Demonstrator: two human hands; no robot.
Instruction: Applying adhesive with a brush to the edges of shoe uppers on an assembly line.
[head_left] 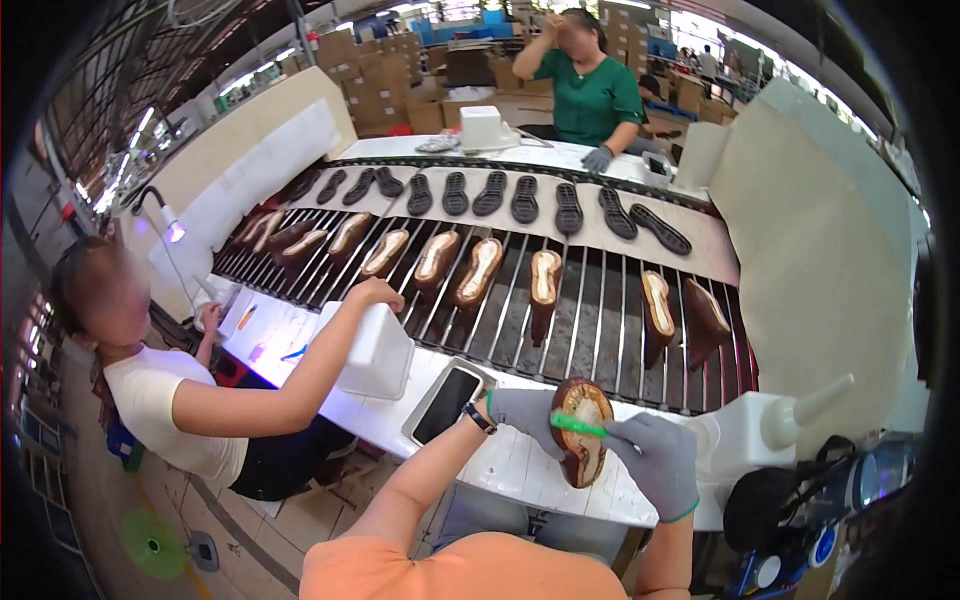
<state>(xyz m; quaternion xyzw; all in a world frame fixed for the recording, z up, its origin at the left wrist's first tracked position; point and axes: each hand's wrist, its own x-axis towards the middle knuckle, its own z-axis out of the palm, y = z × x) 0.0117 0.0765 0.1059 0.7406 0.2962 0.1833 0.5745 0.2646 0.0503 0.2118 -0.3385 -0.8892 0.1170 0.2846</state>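
In grey gloves, both my hands are over the white table in front of me. My left hand (524, 413) grips a brown shoe upper (584, 460) by its left side, its pale underside turned up. Closed around a green-handled brush (577, 425) is my right hand (655, 462); the brush lies across the underside of the upper. Its bristles cannot be made out. Beyond my hands, several similar brown uppers (543, 277) rest bottom up on a conveyor of metal bars (577, 315).
Black soles (524, 199) line a pale strip behind the bars. A phone in a tray (446, 405) and a white container (372, 350) are left of my hands; a white nozzled bottle (765, 430) stands right. One co-worker (200, 410) reaches in from the left; another (590, 100) sits across.
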